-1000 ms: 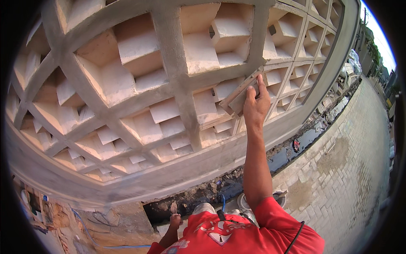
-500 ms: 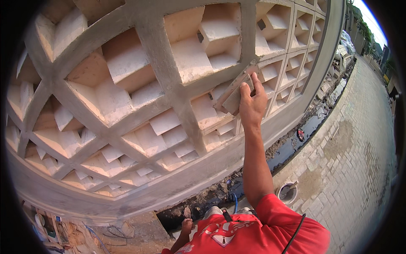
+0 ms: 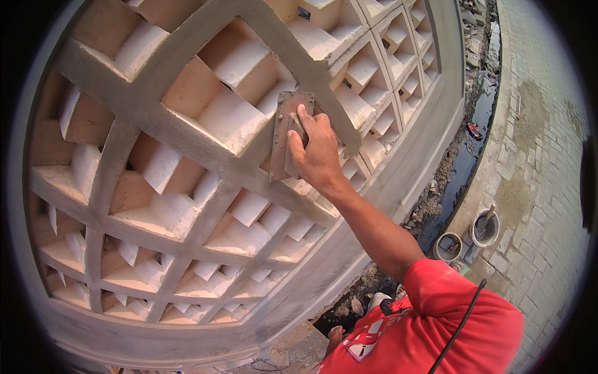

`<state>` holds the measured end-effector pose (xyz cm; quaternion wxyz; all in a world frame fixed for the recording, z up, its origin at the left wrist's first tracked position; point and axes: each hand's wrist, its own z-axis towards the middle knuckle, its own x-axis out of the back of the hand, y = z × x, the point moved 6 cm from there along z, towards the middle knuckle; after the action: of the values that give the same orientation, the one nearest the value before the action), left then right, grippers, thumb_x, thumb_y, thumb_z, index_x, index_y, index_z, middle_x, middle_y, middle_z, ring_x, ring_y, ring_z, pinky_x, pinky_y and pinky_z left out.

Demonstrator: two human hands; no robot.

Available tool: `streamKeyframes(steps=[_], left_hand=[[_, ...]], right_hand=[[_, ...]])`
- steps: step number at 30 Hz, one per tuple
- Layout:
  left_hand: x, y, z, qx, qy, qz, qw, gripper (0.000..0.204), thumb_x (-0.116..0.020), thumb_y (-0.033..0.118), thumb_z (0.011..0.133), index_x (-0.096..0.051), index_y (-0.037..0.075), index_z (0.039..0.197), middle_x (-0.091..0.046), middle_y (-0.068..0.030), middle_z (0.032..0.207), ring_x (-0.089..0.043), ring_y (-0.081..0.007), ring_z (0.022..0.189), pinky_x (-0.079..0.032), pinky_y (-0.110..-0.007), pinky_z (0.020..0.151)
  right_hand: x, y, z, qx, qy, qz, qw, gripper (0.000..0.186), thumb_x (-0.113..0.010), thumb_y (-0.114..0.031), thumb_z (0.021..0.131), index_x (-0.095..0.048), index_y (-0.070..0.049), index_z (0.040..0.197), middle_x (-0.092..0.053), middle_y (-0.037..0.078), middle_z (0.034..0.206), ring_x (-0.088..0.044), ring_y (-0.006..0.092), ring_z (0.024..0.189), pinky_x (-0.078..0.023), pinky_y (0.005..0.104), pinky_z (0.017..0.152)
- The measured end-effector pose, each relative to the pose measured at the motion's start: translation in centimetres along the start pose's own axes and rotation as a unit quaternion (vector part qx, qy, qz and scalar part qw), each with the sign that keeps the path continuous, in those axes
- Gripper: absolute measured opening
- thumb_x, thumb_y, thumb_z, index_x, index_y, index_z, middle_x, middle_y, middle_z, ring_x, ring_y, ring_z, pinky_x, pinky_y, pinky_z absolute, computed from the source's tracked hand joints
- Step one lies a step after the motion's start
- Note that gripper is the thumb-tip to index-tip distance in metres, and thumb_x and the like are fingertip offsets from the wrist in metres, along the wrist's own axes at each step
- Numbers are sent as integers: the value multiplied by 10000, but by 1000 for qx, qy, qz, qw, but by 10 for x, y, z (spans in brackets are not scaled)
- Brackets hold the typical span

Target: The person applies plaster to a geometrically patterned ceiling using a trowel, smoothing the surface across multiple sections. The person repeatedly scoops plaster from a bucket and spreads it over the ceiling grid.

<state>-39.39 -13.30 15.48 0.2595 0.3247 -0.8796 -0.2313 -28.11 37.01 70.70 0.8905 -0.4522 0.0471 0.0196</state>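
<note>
My right hand (image 3: 316, 149) is closed round the grip of a flat rectangular plastering float (image 3: 280, 142) with mortar stuck to it. The float lies against a grey plastered rib of the latticed wall (image 3: 128, 100), below a large diamond-shaped opening and left of a rib junction. Pale stepped blocks (image 3: 240, 118) fill the openings between the ribs. Low in the picture, beside my red shirt, my left hand (image 3: 336, 333) shows only in small part, away from the wall. How its fingers are held is not clear.
A bucket (image 3: 484, 245) with a tool handle sticking out stands on the paving (image 3: 554, 193), beside a second bucket (image 3: 447, 260). Between wall and paving runs a ditch (image 3: 461, 174) with dark water and rubble. A black cord (image 3: 458, 327) crosses my right shoulder.
My right hand has drawn the float leftward along the rib, away from the junction. The view has turned and tilted, and the second bucket now shows.
</note>
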Motion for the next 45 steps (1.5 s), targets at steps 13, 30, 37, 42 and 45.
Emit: streamKeyframes(steps=[13,30,37,42,45], left_hand=[[-24,-4,-10,-10,-4,-21,1000,315,-576,237,865,-508,57,1114,-562,-89,828,-618,-231,614,-526,-345,486],[-53,-40,13,-15,-32,-93,995,192,-571,187,862,-547,71,1012,-541,-56,729,-582,-193,523,-487,-323,430],[-51,-42,16,13,-10,-126,992,205,-578,182,858,-550,78,1032,-529,-51,716,-562,-197,491,-473,-327,410],[-49,-44,12,29,-7,-129,991,192,-575,179,852,-560,65,1005,-533,-59,722,-571,-210,510,-483,-335,421],[-48,-49,10,30,-6,-124,992,185,-573,178,849,-566,57,989,-536,-65,726,-577,-217,521,-490,-341,428]], right_hand=[[2,-9,-10,106,-39,-48,992,445,-603,-46,781,-543,-26,1222,-462,147,854,-501,263,738,-442,372,697],[52,-52,122,-36,-458,-14,888,285,-505,-144,896,-615,-103,1156,-631,39,970,-573,77,812,-485,220,744],[29,-62,133,47,-493,-192,847,269,-527,-133,889,-642,-128,1132,-609,47,994,-579,95,844,-484,223,773],[25,-82,117,91,-475,-262,835,263,-548,-139,871,-666,-178,1103,-589,69,1090,-534,158,1009,-399,266,937],[19,-95,107,92,-519,-263,808,252,-553,-199,860,-682,-239,1074,-540,89,1166,-526,197,1060,-395,285,942]])
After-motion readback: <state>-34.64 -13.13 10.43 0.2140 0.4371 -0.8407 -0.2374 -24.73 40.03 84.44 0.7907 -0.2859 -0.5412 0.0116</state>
